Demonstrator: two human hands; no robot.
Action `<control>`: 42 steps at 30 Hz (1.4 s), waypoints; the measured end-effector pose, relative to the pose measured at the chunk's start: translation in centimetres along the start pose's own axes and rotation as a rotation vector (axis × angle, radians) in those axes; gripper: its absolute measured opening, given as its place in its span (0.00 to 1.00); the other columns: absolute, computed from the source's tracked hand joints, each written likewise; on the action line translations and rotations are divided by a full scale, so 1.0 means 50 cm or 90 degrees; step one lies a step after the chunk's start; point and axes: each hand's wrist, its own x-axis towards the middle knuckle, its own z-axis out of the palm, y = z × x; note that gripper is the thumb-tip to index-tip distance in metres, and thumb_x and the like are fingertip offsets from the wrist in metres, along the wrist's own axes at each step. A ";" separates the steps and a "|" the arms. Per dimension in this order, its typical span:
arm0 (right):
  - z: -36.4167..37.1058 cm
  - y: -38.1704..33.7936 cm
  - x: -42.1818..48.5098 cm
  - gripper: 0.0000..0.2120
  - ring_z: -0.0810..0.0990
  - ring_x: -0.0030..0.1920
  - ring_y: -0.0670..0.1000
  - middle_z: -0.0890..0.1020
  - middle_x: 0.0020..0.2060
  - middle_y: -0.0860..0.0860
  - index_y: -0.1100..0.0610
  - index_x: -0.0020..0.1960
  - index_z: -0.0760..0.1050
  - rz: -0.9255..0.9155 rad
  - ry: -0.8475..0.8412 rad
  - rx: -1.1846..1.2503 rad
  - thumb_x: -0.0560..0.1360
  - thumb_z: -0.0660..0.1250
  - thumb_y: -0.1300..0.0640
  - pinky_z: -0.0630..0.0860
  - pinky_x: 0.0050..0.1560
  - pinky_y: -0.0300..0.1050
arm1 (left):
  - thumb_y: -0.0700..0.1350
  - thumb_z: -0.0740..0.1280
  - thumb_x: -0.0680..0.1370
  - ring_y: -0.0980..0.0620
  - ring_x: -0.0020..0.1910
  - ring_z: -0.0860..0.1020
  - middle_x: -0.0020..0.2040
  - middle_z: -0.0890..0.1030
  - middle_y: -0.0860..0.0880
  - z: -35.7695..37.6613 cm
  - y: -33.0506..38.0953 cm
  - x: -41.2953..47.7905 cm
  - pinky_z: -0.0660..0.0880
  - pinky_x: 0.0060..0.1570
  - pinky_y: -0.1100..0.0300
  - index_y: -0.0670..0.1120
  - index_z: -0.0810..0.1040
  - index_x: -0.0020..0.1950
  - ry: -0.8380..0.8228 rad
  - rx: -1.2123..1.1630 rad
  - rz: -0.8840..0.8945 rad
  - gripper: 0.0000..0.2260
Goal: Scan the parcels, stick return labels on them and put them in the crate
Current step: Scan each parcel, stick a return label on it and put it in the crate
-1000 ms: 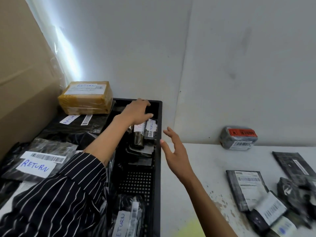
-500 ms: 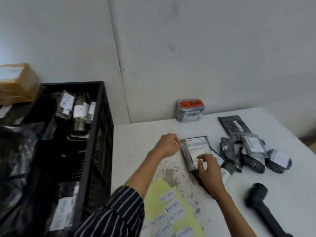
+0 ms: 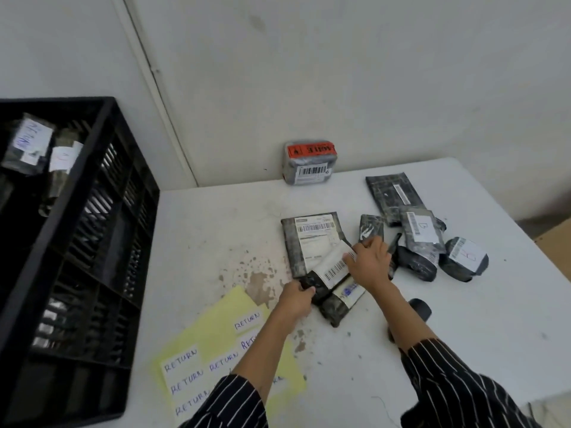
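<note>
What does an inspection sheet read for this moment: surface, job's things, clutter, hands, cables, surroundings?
Surface: white table, stained and chipped near the middle.
Job's things: barcoded parcel held over a flat parcel; more parcels at right; grey parcel with orange sticker by the wall; RETURN label sheets at the near edge; black crate at left, labelled parcels inside; scanner, mostly hidden behind the right forearm.
Clutter: nothing seen.
Hands: left hand grips the barcoded parcel's near end; right hand holds its far end.
Cables: nothing seen.
Surroundings: white wall behind the table.
</note>
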 end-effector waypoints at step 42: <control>-0.055 0.176 -0.438 0.11 0.75 0.30 0.48 0.78 0.33 0.55 0.58 0.50 0.71 0.036 -0.096 0.739 0.73 0.70 0.56 0.73 0.32 0.38 | 0.31 0.60 0.79 0.44 0.44 0.79 0.58 0.74 0.35 0.110 -0.104 -0.170 0.77 0.45 0.48 0.38 0.66 0.59 0.052 -0.418 0.107 0.10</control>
